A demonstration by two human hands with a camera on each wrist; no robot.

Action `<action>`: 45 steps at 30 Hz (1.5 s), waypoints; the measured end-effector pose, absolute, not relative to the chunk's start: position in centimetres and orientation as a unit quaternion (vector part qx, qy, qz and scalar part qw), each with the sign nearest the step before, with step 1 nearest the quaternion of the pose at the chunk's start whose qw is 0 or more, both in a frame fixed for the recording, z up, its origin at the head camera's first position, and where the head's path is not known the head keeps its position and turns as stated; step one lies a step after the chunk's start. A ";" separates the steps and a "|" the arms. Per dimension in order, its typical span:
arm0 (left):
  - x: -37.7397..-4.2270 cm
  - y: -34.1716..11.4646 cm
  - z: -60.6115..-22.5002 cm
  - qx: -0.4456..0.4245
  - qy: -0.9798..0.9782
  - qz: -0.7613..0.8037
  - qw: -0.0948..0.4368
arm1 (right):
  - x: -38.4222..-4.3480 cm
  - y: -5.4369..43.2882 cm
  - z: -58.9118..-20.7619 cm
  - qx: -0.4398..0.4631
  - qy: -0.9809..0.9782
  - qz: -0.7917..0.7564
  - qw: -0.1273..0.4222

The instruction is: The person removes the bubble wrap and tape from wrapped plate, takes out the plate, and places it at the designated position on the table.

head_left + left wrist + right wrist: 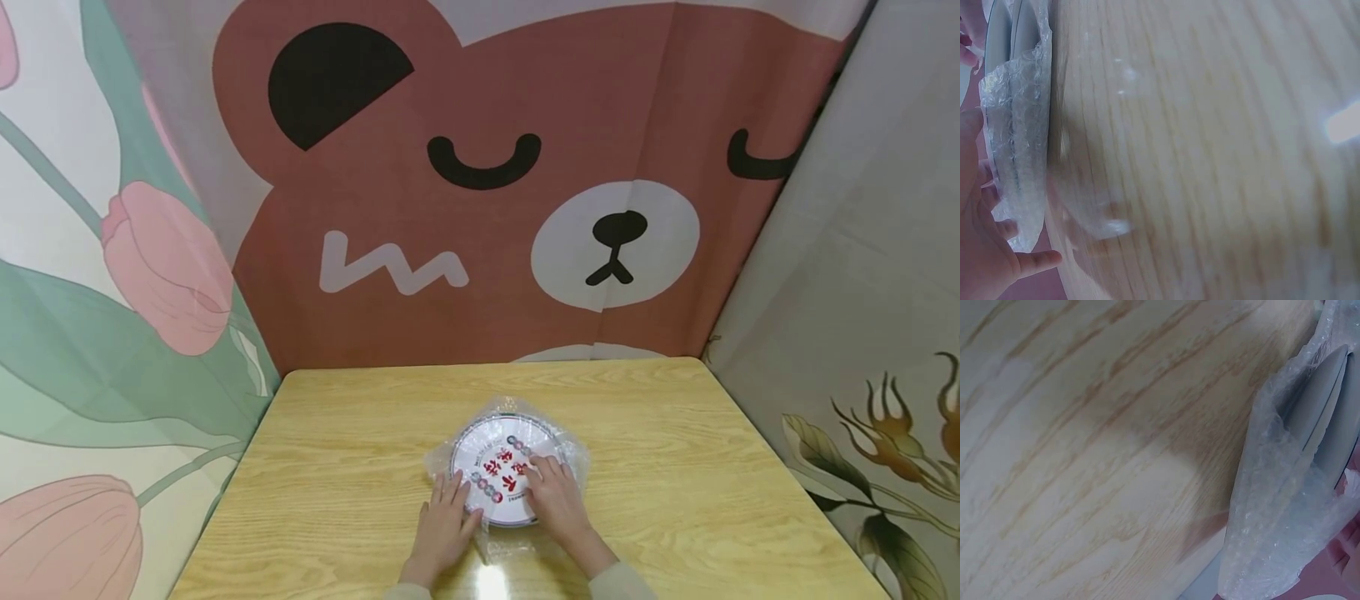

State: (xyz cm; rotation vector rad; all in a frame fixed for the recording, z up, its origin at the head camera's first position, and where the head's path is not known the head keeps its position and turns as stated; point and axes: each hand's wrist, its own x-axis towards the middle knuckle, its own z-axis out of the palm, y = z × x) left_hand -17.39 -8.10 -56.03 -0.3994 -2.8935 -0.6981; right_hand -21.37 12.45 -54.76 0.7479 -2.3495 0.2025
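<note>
A round white plate (480,446) with red characters and small coloured floral motifs lies face up on the table. Clear bubble wrap (576,460) spreads out around its rim. Side-on, the left wrist view reveals stacked plates (999,37), their lower edges covered by bubble wrap (1016,119). My left hand (442,518) rests at the plate's near left rim with fingers extended. On the right part of the plate's face lies my right hand (557,504), its fingertips near the red characters. In the right wrist view, wrap (1272,506) bulges around the plate edges (1317,403).
The wooden table (337,450) extends on all sides of the plates. Behind it hangs a curtain with a bear print (480,317). Flowered curtains (172,267) flank the table on the left and right. A bright light reflection shows at the table's front.
</note>
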 end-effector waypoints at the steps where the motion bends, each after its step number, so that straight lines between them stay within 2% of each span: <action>1: -17.4 -8.1 -56.0 -0.133 -0.961 -0.233 0.070 | -21.3 12.5 -54.7 0.286 -0.897 0.079 0.328; 17: -17.4 -8.1 -56.2 -0.134 -0.960 -0.235 0.069 | -20.9 13.2 -54.9 0.294 -0.880 0.110 0.357; 31: -17.4 -8.1 -56.2 -0.139 -0.957 -0.238 0.086 | -20.6 13.9 -54.8 0.282 -0.886 0.110 0.350; 45: -17.4 -8.2 -55.9 -0.133 -0.959 -0.241 0.073 | -20.1 14.7 -55.0 0.289 -0.869 0.130 0.379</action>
